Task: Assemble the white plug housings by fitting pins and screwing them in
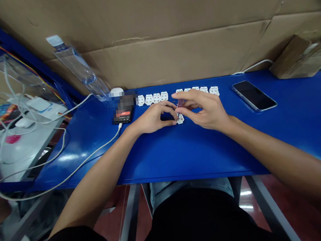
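Note:
My right hand (206,105) pinches a small screwdriver (179,103) with a pinkish, see-through handle between thumb and fingers. Its thin dark shaft points down at a small white plastic part (180,120) on the blue table. From the other side, the thumb and index fingertips of my left hand (156,117) close on that part's edge and hold it against the table. Fingers partly cover the part, so its details are too small to tell. Behind my hands, similar white plastic parts (156,97) stand in a row, several to the left and several to the right.
A phone (124,111) with a lit screen and charging cable (102,144) lies left; a dark-screened phone (254,95) lies right. A clear bottle (81,69) leans at the back left near a white rounded object (116,92). A cardboard box (301,58) sits back right.

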Demonstrator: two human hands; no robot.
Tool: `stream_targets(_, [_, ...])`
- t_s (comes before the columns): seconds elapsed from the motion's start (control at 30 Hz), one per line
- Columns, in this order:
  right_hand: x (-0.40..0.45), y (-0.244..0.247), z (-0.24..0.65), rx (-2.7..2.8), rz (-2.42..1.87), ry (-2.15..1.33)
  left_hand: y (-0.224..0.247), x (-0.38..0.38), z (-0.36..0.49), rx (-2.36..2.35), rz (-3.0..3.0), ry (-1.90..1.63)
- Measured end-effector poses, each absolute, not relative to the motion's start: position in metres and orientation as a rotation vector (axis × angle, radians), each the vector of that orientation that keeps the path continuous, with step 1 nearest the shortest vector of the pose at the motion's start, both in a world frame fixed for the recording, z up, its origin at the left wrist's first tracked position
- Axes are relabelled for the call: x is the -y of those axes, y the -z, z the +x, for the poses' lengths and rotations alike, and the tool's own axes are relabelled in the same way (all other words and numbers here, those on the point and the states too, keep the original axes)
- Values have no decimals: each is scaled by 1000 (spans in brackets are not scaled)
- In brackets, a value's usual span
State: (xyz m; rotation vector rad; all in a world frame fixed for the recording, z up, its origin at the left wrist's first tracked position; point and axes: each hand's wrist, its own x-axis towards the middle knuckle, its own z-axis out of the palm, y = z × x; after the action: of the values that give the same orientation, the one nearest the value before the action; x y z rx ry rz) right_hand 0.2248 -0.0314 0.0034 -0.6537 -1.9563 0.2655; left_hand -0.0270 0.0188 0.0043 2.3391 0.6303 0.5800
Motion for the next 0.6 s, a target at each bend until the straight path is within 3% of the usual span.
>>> stream_targets(0.6, [29, -2, 227, 1916, -707, -231, -1, -15, -20, -600, 2308, -630])
